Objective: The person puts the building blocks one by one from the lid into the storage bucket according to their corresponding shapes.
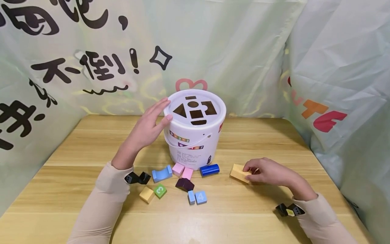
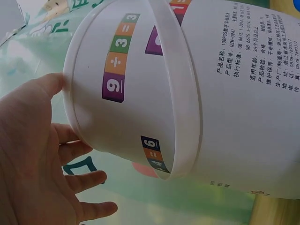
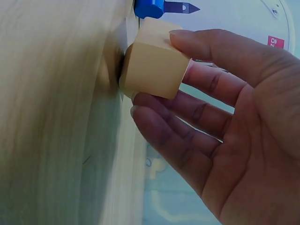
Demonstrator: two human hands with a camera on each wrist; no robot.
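Observation:
A white bucket point(image 1: 195, 142) stands upright on the table, its lid point(image 1: 182, 118) cut with differently shaped holes. At its left rim rests my left hand point(image 1: 147, 127), thumb and fingertips against the edge, fingers mostly straight. The left wrist view shows this hand point(image 2: 42, 154) with its fingers spread beside the bucket wall point(image 2: 140, 84). To the right of the bucket, my right hand point(image 1: 269, 173) pinches a yellow block point(image 1: 239, 173) between thumb and fingers, low at the tabletop. In the right wrist view the block point(image 3: 154, 65) shows a squarish end.
Before the bucket lie a blue cylinder point(image 1: 209, 170), pink blocks point(image 1: 187, 173), a light-blue curved block point(image 1: 162, 174), a dark purple block point(image 1: 185, 184), a green block point(image 1: 160, 191), another yellow block point(image 1: 147, 195) and light-blue blocks point(image 1: 201, 197). Printed cloth point(image 1: 243, 51) hangs behind the table point(image 1: 259, 217).

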